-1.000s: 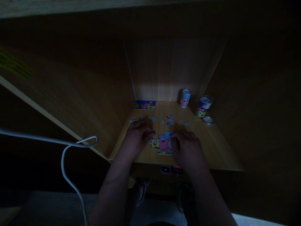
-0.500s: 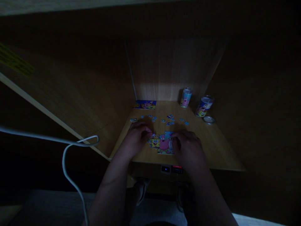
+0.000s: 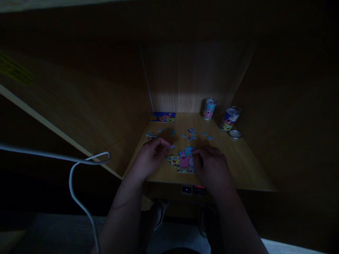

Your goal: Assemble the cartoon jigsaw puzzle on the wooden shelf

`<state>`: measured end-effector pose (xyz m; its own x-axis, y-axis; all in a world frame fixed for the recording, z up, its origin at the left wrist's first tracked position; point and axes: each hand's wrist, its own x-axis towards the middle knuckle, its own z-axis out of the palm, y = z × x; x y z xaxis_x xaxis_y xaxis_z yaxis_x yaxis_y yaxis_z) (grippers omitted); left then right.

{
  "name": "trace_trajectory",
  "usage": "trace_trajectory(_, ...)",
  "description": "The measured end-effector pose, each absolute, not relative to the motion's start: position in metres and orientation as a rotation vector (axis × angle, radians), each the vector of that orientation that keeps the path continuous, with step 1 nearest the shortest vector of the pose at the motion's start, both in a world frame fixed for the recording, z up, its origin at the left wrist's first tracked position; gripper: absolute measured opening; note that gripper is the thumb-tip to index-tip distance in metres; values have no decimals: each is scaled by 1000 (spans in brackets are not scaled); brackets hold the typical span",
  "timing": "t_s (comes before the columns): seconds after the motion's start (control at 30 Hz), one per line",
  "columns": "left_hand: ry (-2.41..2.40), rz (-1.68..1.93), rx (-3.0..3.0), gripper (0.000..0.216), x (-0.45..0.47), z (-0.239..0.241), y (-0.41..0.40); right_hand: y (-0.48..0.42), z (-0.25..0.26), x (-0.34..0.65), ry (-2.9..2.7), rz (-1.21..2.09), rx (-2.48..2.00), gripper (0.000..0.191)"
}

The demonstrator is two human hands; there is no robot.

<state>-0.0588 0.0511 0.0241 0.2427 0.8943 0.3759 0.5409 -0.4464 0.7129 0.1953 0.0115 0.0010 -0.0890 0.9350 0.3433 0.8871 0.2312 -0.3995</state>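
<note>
A partly joined jigsaw puzzle (image 3: pixel 184 161) with a yellow and a pink cartoon figure lies near the front edge of the wooden surface. My left hand (image 3: pixel 152 155) pinches a small jigsaw piece (image 3: pixel 172 146) between thumb and forefinger, just above the puzzle's upper left. Over the puzzle's right side rests my right hand (image 3: pixel 212 165), fingers curled at its edge; whether a piece is between them is hidden. Several loose jigsaw pieces (image 3: pixel 191 134) are scattered behind the puzzle, and others (image 3: pixel 150 135) lie beyond my left hand.
A picture card (image 3: pixel 162 117) lies at the back left. Two printed cans (image 3: pixel 209 109) (image 3: pixel 230 120) stand at the back right, with a round metal lid (image 3: pixel 235 134) beside the nearer one. Wooden panels enclose the sides; a white cable (image 3: pixel 76 197) hangs at the left.
My left hand has lifted slightly up and away from the puzzle's upper left, with the small jigsaw piece at its fingertips. My right hand has stayed in place.
</note>
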Motion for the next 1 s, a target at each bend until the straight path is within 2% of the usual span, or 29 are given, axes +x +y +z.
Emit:
trace_trajectory(0.23,1288,1029,2103,9,-58,17,53,12,0,196,-1999,116,-1670,21)
trace_trajectory(0.47,1267,937,2222,18,-58,19,53,12,0,196,-2000,119,-1667,20)
trace_trajectory(1.0,1302,923,2324,16,-62,10,60,11,2,195,-2003,110,-1684,21)
